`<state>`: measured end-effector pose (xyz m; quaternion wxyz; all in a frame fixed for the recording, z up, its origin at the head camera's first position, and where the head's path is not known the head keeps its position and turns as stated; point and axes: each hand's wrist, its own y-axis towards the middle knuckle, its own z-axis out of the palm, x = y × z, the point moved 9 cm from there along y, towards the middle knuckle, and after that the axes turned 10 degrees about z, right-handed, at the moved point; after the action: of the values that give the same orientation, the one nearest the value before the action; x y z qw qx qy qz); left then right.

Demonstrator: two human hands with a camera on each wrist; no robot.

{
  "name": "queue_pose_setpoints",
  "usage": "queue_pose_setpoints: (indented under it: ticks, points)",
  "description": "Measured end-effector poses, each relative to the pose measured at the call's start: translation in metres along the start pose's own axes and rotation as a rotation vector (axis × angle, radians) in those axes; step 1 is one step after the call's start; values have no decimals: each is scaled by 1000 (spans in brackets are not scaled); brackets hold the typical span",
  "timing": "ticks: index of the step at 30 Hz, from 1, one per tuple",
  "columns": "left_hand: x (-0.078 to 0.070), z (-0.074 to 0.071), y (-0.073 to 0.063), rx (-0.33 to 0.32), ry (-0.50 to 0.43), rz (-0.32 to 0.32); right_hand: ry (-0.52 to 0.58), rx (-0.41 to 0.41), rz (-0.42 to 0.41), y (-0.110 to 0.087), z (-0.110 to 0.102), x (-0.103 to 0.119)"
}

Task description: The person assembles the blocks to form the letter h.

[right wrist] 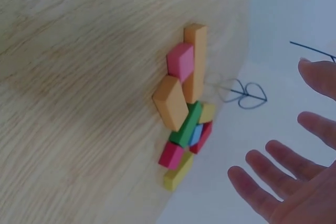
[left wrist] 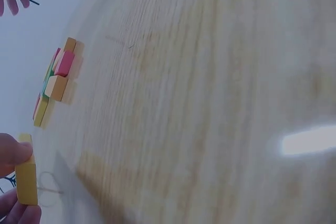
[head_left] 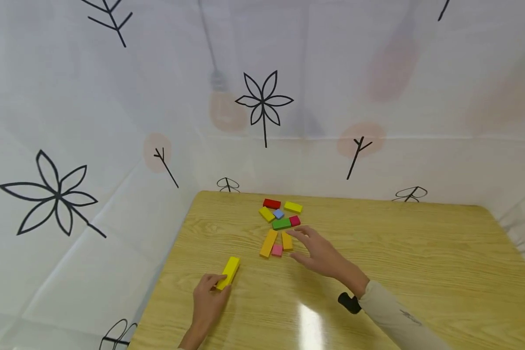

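In the head view my left hand pinches a long yellow block between thumb and fingers, at the table's left front. The left wrist view shows the same yellow block held at the frame's edge. My right hand hovers beside the block cluster, fingers spread and holding nothing; the right wrist view shows this hand with its palm bare. Nearest to it are a short orange block, a pink block and a long orange block.
Behind these lie a green block, a crimson block, a blue block, a red block and two yellow blocks. Patterned white cloth hangs along the wooden table's back and left edges.
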<state>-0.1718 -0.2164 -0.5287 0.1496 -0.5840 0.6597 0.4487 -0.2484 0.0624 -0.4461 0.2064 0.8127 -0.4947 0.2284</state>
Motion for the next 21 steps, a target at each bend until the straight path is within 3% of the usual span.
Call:
queue_pose_setpoints:
  ticks: [6,14,21]
  points:
    - [2,-10,-19,-29,-3,-20,3,30,-19,14,16,5]
    - [16,-6,-39,-17,-7,-202,9,59,-30,28,39,2]
    - [16,-2,-46,-27,34,-207,-23,54,-70,42,58,3]
